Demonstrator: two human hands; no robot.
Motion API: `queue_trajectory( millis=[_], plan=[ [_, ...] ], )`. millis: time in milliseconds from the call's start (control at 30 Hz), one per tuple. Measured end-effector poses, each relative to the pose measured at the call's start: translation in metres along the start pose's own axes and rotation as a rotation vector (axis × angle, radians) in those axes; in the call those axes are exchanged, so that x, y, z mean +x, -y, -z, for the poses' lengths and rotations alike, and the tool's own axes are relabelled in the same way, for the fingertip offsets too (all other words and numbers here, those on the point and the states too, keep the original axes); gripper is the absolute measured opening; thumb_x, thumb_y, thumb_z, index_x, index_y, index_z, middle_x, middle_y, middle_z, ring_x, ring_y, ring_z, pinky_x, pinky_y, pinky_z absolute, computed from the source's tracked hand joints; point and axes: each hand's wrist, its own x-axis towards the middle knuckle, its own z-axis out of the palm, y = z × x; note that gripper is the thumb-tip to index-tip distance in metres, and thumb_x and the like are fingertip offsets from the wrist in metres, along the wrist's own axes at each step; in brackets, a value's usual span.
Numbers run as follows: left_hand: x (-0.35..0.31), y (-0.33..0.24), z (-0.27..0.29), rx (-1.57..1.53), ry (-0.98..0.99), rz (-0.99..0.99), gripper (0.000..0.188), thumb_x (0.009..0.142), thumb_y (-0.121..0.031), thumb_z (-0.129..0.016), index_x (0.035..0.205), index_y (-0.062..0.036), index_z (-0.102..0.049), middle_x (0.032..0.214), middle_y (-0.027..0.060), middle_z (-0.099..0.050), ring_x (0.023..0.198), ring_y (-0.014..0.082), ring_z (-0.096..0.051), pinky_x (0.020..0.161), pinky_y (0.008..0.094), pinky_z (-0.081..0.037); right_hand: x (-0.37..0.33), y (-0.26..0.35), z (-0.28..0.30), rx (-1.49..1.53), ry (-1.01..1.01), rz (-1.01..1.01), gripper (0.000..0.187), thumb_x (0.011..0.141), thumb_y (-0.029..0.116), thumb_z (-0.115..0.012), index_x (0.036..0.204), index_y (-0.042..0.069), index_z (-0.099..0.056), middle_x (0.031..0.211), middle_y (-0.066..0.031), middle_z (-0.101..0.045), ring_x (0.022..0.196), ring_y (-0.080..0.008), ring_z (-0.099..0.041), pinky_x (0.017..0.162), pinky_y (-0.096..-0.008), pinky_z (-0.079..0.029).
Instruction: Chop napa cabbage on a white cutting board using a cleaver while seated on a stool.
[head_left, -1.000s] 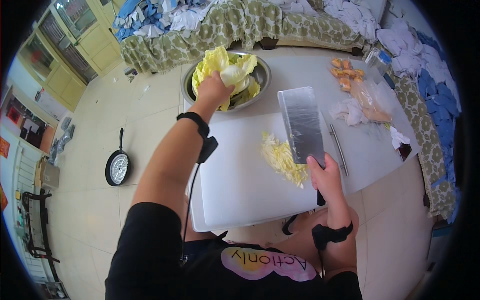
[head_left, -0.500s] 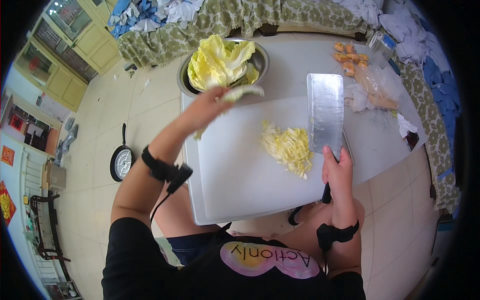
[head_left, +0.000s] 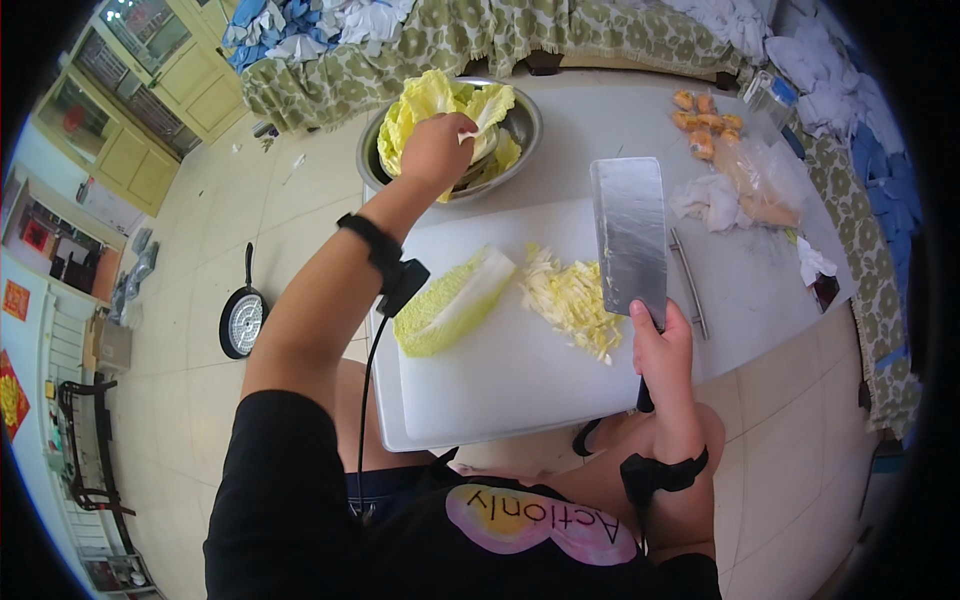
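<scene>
Over the metal bowl (head_left: 533, 135) at the far left of the table, my left hand (head_left: 437, 152) has its fingers closed on a napa cabbage leaf (head_left: 488, 105) among the loose leaves. My right hand (head_left: 664, 350) grips the black handle of a cleaver (head_left: 630, 230). The broad blade is raised, pointing away from me, beside the shredded cabbage (head_left: 575, 305). A whole cabbage leaf (head_left: 455, 302) lies on the white cutting board (head_left: 500, 395), left of the shreds, touched by neither hand.
A thin metal bar (head_left: 688, 285) lies right of the cleaver. Farther right on the table (head_left: 590, 115) are orange packets (head_left: 702, 125), a clear plastic bag (head_left: 750, 175) and crumpled white cloth or paper (head_left: 710, 200). A frying pan (head_left: 243, 320) rests on the floor at left.
My left hand has put a cabbage leaf down on the board and reached into the bowl. The cleaver has shifted slightly left and nearer, uncovering the metal bar.
</scene>
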Motion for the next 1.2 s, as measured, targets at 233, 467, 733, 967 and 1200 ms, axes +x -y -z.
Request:
queue_trajectory(
  millis=[233,467,733,967,1200],
  plan=[
    [0.032,0.024,-0.031,0.556,-0.033,0.080,0.015,0.086,-0.016,-0.059,0.093,-0.0161,-0.073,0.092,0.0113,-0.071,0.088,0.0326,-0.068,0.080,0.0426,-0.051,0.013,-0.002,0.003,-0.051,-0.041,0.024,0.019,0.096,0.022,-0.064,0.094,0.003,-0.061,0.058,0.0044,-0.048,0.043,-0.0044,-0.041,0.040,-0.0243,-0.032],
    [0.022,-0.016,0.065,0.145,-0.576,-0.249,0.020,0.085,-0.018,-0.067,0.095,-0.0020,-0.064,0.092,0.0155,-0.067,0.089,0.0320,-0.064,0.079,0.0417,-0.051,0.003,0.005,0.012,-0.010,-0.033,-0.018,0.022,0.096,0.025,-0.064,0.094,0.004,-0.059,0.055,0.0028,-0.046,0.040,-0.0058,-0.040,0.038,-0.0248,-0.031],
    [-0.075,-0.086,0.102,0.222,-0.357,-0.331,0.022,0.084,-0.013,-0.068,0.105,-0.0093,-0.064,0.093,0.0091,-0.066,0.080,0.0329,-0.063,0.073,0.0429,-0.051,-0.005,-0.002,0.004,-0.047,0.011,0.024,0.022,0.097,0.026,-0.064,0.092,0.006,-0.057,0.050,0.0046,-0.042,0.037,-0.0048,-0.035,0.036,-0.0234,-0.028],
    [-0.140,-0.061,-0.007,0.366,0.348,-0.440,0.027,0.081,-0.008,-0.059,0.108,-0.0058,-0.053,0.099,0.0126,-0.054,0.094,0.0314,-0.060,0.071,0.0402,-0.055,-0.007,0.001,-0.007,-0.063,0.034,-0.014,0.022,0.095,0.025,-0.065,0.097,0.004,-0.061,0.058,0.0051,-0.047,0.043,-0.0039,-0.038,0.039,-0.0241,-0.030],
    [-0.110,-0.066,-0.017,0.325,-0.040,-0.368,0.039,0.081,-0.029,-0.074,0.107,-0.0073,-0.056,0.103,0.0115,-0.056,0.093,0.0287,-0.060,0.075,0.0426,-0.055,-0.008,-0.001,-0.002,-0.094,0.040,-0.014,0.024,0.095,0.028,-0.065,0.099,0.004,-0.062,0.059,0.0048,-0.048,0.044,-0.0042,-0.039,0.040,-0.0243,-0.031]
  ],
)
